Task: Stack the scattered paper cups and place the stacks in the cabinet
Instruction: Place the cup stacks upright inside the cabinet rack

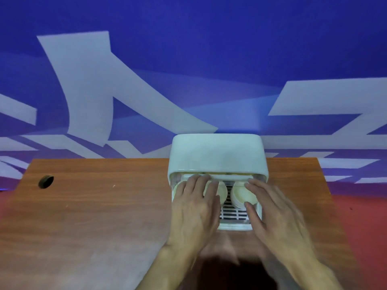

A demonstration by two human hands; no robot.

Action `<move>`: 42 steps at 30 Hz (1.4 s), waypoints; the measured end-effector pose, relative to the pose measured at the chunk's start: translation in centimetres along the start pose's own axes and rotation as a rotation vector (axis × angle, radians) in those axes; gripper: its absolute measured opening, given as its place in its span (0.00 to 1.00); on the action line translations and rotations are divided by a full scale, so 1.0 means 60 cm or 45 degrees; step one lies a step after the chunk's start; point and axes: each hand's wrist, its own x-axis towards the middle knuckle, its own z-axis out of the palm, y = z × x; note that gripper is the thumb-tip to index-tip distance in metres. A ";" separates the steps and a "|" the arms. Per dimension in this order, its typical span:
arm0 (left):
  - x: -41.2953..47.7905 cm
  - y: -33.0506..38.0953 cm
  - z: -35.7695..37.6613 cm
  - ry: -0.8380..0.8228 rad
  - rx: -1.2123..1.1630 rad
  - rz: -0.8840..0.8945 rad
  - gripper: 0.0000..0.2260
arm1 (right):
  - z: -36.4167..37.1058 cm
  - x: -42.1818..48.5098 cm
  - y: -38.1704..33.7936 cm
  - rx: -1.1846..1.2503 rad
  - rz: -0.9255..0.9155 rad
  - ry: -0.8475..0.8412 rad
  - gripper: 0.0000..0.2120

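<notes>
White cabinet (217, 153); inside, left hand (194, 208) fingers flat on left cup stack (222, 192); right hand (278, 214) fingers grasp right cup stack (243, 195)

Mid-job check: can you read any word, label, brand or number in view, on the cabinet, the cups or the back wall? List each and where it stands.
No text here can be read.
Blue back wall with large white strokes: possibly parts of huge characters, cropped and distorted, unreadable.
White plastic cabinet: no label or brand shows.
Stacks of pale paper cups: no print shows.
Brown wooden table: no markings.
</notes>
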 end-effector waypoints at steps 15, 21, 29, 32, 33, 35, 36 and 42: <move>0.020 -0.049 0.013 -0.056 0.030 -0.030 0.14 | 0.025 0.079 -0.045 -0.050 0.176 0.037 0.03; 0.051 -0.080 0.009 -0.136 0.034 0.003 0.10 | 0.035 0.096 -0.032 0.171 0.346 -0.027 0.03; 0.045 -0.092 0.000 -0.288 -0.166 0.040 0.10 | 0.037 0.062 -0.019 0.269 0.281 -0.061 0.04; 0.008 -0.096 0.006 -0.330 -0.223 0.115 0.11 | 0.056 0.017 0.000 0.386 0.196 -0.019 0.07; -0.005 -0.098 0.011 -0.341 -0.242 0.131 0.11 | 0.062 0.003 0.006 0.416 0.175 -0.010 0.08; -0.028 -0.102 0.023 -0.366 -0.262 0.169 0.10 | 0.074 -0.026 0.013 0.411 0.138 -0.015 0.08; -0.040 -0.102 0.030 -0.384 -0.243 0.206 0.09 | 0.079 -0.041 0.014 0.360 0.104 -0.023 0.07; -0.099 -0.088 0.080 -0.471 -0.007 0.340 0.15 | 0.141 -0.108 0.039 0.136 0.023 -0.067 0.09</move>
